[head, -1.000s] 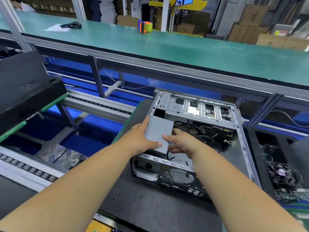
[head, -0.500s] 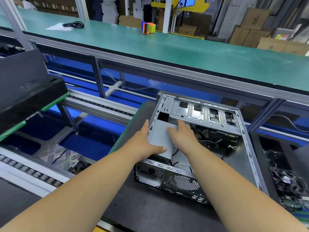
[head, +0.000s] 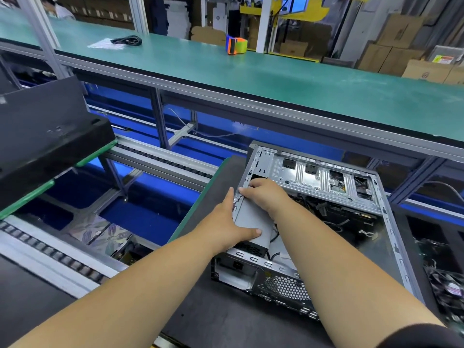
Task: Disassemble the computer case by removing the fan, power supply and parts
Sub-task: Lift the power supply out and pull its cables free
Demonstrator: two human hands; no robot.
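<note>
1. The power supply (head: 253,217), a grey box, sits in the computer case (head: 376,237) at its 9 o'clock corner, on the dark worktop (head: 226,322).
2. The left hand (head: 226,227) grips the box's outer side, thumb across its top; the other fingers are hidden.
3. The right hand (head: 263,194) curls its fingers over the box's far end at 12 o'clock.
4. Risk: the cables (head: 324,209) at 3 o'clock may still be attached and could snag or jerk the box as it lifts.
5. Risk: the sheet-metal edges could scrape knuckles or jam a tilted box.
</note>
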